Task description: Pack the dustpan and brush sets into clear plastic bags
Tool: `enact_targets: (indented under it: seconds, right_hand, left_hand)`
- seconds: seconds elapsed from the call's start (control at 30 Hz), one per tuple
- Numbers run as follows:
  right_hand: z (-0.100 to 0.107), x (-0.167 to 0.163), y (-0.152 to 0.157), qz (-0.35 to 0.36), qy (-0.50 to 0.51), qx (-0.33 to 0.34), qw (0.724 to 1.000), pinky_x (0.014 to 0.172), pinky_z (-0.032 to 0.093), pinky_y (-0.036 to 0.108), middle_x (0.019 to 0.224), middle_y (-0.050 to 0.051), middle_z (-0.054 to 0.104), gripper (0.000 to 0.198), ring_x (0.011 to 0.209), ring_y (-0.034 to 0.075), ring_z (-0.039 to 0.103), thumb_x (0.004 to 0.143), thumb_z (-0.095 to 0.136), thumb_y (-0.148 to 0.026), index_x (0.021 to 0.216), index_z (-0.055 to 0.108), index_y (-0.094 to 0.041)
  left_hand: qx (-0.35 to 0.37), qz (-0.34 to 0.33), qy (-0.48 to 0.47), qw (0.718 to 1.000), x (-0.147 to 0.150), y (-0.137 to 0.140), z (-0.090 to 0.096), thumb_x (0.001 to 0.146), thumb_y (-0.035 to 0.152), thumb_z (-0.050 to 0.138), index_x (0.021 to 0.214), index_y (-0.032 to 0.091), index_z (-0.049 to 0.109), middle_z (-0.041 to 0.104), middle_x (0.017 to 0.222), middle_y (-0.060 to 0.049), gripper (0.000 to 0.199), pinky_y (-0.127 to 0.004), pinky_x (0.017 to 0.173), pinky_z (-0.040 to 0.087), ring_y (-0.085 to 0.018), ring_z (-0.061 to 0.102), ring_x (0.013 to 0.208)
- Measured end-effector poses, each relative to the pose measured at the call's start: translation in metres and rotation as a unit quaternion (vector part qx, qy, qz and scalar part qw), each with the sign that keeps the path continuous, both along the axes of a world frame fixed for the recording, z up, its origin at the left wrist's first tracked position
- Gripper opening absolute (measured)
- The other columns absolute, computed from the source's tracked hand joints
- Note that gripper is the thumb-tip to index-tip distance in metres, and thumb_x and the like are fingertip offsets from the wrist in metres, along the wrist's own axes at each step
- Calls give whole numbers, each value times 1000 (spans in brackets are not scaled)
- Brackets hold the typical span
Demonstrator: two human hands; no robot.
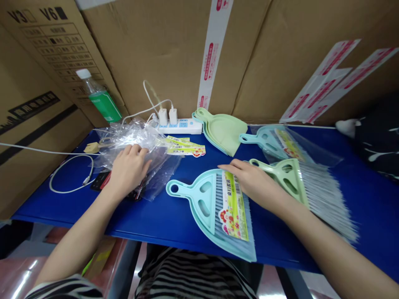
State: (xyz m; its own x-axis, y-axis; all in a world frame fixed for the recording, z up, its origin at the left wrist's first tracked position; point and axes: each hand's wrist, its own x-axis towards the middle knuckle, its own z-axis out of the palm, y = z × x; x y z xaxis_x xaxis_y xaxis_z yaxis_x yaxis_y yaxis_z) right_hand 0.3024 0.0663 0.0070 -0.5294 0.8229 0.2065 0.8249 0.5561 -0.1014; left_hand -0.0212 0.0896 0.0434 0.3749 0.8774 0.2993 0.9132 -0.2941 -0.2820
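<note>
My left hand (130,168) is closed with curled fingers on a heap of clear plastic bags (134,135) at the left of the table. My right hand (249,178) grips the upper edge of a light blue dustpan (199,226) that has a small blue brush (204,191) nested in it. A yellow printed label card (235,211) lies across the brush bristles, close to my right fingers. Under my right wrist lies a green brush (289,178) with grey bristles pointing right.
Behind are stacked green and blue dustpans (229,128), a bagged blue set (271,141), loose label cards (187,146) and a power strip (190,126) with white chargers. A bottle (104,104) leans on the cardboard wall (168,50). A white cable (51,176) loops at left.
</note>
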Motion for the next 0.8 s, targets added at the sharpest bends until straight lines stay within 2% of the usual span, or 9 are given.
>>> enact_targets:
  seconds: [0.13,0.27,0.37,0.53,0.6,0.67,0.73,0.8]
  right_hand:
    - [3,0,-2,-21,13,-50,998,64,49,27,94,6,64,47,72,17,65,77,41,3,112,64,-19]
    - [6,-1,-4,-22,30,-96,995,67,48,29,96,8,66,40,77,20,67,74,41,4,101,61,-17]
    - [6,-1,-3,-25,56,-115,992,65,48,29,92,8,68,36,77,21,67,74,42,3,98,58,-18]
    - [6,2,-3,-44,83,-100,991,61,45,26,82,5,69,38,71,20,66,71,39,5,95,56,-20]
    - [9,4,-3,-50,91,-98,990,60,45,26,79,4,68,37,69,19,65,72,40,4,95,56,-19]
    - [13,5,-4,-55,95,-95,989,60,45,26,78,4,68,38,68,19,65,72,40,4,97,57,-19]
    - [17,8,-4,-60,96,-89,990,60,45,26,76,4,69,38,68,19,66,73,41,3,98,57,-19]
    - [20,10,-5,-58,101,-82,990,61,46,26,76,4,69,36,69,19,67,73,42,1,98,57,-20]
  left_hand:
    - [-51,-21,9,998,5,-3,0,91,31,47,101,14,66,66,95,-14,27,-43,81,53,-31,61,95]
    - [-98,-43,-2,994,11,-9,6,89,29,53,103,17,65,67,99,-12,23,-40,84,54,-29,62,97]
    - [-113,-12,12,993,12,-11,10,86,21,51,101,18,66,68,100,-12,22,-40,85,54,-30,63,101]
    - [-141,42,-8,989,14,-11,11,86,12,41,105,21,65,71,102,-8,33,-33,76,55,-26,68,94]
    - [-144,19,-50,988,14,-13,9,87,14,40,103,22,65,72,101,-7,31,-32,74,54,-25,69,92]
    - [-159,-35,-112,980,15,-15,8,87,16,42,99,21,66,73,96,-6,28,-30,73,54,-22,70,86]
    - [-199,-104,-187,956,16,-18,9,87,18,44,96,20,65,73,89,-4,23,-27,70,53,-18,69,77]
    - [-256,-162,-247,921,17,-21,11,89,23,45,92,20,64,72,81,-1,20,-23,65,51,-13,67,68]
